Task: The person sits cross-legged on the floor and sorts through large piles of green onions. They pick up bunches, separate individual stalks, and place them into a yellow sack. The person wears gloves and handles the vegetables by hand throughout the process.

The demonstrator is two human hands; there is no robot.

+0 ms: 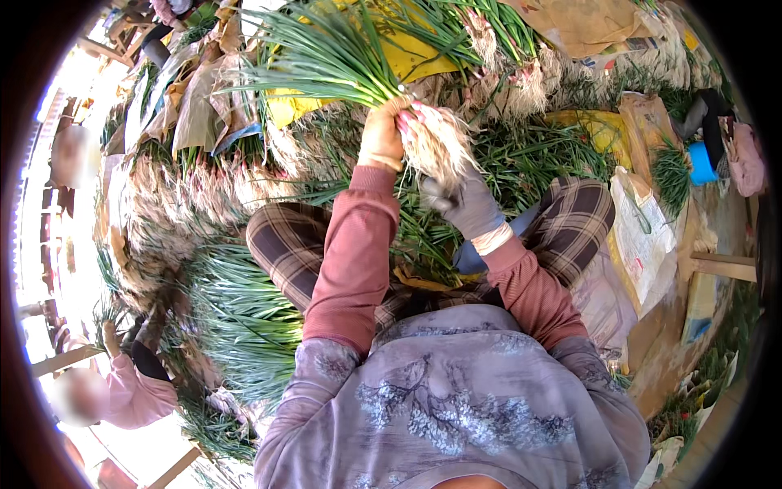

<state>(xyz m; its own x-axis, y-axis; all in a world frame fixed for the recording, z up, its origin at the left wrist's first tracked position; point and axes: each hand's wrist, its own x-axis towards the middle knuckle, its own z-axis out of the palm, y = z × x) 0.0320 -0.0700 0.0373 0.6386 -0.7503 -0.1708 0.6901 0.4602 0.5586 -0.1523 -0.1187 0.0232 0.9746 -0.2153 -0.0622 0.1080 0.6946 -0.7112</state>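
Observation:
My left hand (385, 136), in a pale orange glove, is closed around a bunch of spring onions (360, 76) just above their reddish bulbs. The long green leaves point up and left, and the pale stringy roots (437, 140) hang towards the right. Below those roots is my right hand (461, 198), in a grey glove, its fingers at the root ends and partly blurred; whether they grip any roots I cannot tell. Loose green leaves (421, 238) lie between my knees, under both hands.
Rooted onion bunches (201, 189) are piled at the left and ahead, some under yellow sacks (415, 49). More leafy bunches (244, 324) lie beside my left knee. A white sack (641, 238) lies at the right. Co-workers (137, 391) sit at the left and the far right.

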